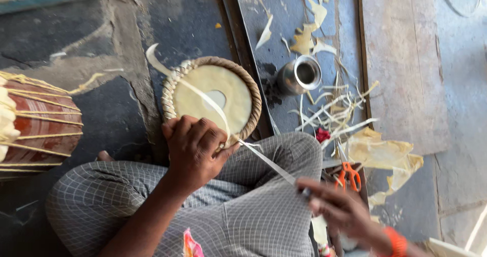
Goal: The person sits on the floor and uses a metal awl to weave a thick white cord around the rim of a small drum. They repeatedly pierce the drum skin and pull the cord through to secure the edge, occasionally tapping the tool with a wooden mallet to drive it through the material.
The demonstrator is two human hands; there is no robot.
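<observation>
Cracked dark floor [127,99] underneath everything, with a paler stone slab [401,69] off to the right. Crossed legs in grey checked cloth [243,206] filling the lower middle. At the left edge, part of a reddish-brown drum body [43,125] laced with pale straps, well apart from the hands. Just above the knee, a round drumhead [213,97]: cream skin with a lighter centre patch, ringed by a braided hide rim, lying flat on the floor. Left hand [195,148] closed in a fist over the near edge of that rim, fingers curled tight and pressing down. Across the skin and over the knee, a long pale hide strip [264,160], pulled straight from the drumhead down to the right hand [335,203], blurred, fingers pinched shut on the strip's far end. Near that hand, crumpled yellowish hide offcuts [385,155] and a scatter of thin trimmings [335,107]. Higher up, a small steel cup [300,74] standing upright. Just beside the right hand, orange-handled scissors [349,173] lying on the floor.
</observation>
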